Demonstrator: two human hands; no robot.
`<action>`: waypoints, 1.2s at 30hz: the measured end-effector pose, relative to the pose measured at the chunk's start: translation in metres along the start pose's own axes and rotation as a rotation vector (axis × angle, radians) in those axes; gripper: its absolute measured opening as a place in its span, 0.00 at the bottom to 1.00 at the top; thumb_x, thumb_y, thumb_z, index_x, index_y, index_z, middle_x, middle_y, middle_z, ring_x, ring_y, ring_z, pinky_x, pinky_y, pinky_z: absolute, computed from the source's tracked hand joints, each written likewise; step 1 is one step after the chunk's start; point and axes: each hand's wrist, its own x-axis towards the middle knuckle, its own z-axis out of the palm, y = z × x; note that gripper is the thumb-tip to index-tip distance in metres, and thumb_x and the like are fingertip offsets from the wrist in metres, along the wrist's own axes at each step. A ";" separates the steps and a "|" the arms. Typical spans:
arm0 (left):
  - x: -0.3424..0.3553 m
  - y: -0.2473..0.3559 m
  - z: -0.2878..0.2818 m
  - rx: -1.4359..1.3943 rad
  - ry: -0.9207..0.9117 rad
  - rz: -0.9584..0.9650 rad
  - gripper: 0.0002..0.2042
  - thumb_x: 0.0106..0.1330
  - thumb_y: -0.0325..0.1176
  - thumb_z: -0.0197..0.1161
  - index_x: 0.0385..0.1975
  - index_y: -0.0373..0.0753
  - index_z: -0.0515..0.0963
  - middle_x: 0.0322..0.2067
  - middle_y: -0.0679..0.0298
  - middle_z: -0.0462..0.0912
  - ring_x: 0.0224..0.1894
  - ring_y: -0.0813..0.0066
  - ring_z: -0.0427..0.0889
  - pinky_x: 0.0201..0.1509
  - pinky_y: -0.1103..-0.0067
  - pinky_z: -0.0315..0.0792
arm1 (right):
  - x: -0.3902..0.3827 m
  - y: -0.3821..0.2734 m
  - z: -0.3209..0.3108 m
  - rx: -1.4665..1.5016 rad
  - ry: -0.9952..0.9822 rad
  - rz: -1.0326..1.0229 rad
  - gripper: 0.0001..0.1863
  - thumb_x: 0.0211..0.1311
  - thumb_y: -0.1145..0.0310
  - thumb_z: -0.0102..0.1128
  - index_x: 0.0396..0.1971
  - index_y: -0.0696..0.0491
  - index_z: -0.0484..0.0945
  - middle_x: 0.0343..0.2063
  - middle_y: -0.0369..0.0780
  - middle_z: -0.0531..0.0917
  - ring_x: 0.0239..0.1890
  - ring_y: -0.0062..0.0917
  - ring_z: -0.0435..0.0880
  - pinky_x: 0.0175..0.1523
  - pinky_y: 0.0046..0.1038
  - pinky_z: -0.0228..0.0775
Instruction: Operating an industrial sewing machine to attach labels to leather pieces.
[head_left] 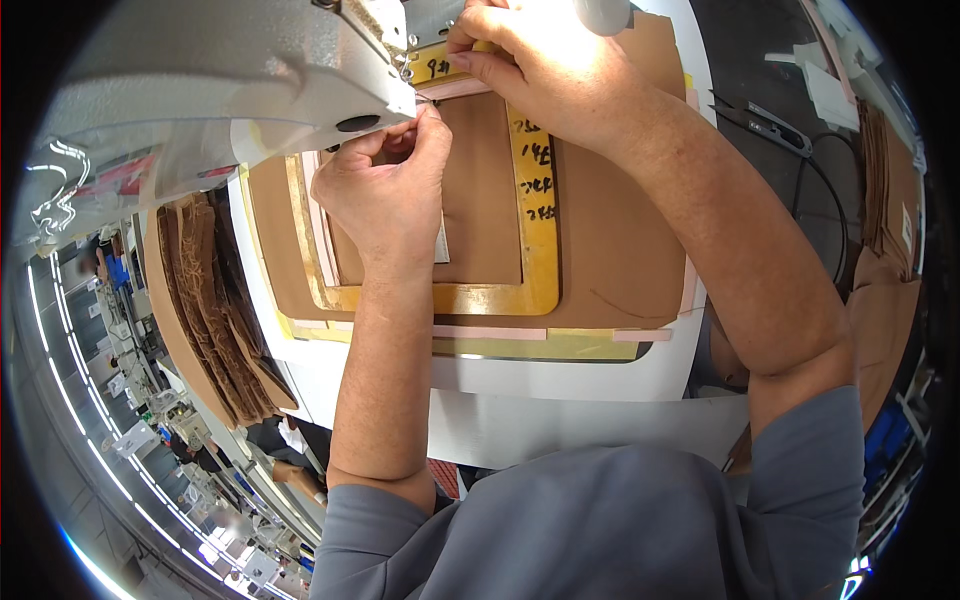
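A yellow frame [540, 240] with handwritten black marks lies over a brown panel [620, 270] on the white table under a sewing machine head [270, 70]. My left hand [385, 185] is closed, thumb and forefinger pinched together beside the machine's needle area, above the brown material inside the frame. What lies between those fingertips is too small to make out. Over the frame's far edge, my right hand [555, 75] has its thumb and fingers drawn together. Glare washes out part of it, and its grip is partly hidden.
A stack of brown pieces [215, 310] with frayed edges stands at the left. More brown pieces [880, 190] hang at the far right. A grey hand tool [775, 128] lies by a black cable right of the white table [490, 380]. Pink and yellow strips edge the panel.
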 end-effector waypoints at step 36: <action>0.001 0.002 -0.001 0.085 -0.061 -0.068 0.07 0.62 0.27 0.76 0.35 0.31 0.88 0.27 0.68 0.87 0.30 0.86 0.81 0.40 0.87 0.74 | -0.004 -0.006 0.018 -0.008 -0.262 0.102 0.04 0.57 0.67 0.68 0.33 0.48 0.87 0.32 0.31 0.82 0.41 0.27 0.81 0.49 0.33 0.77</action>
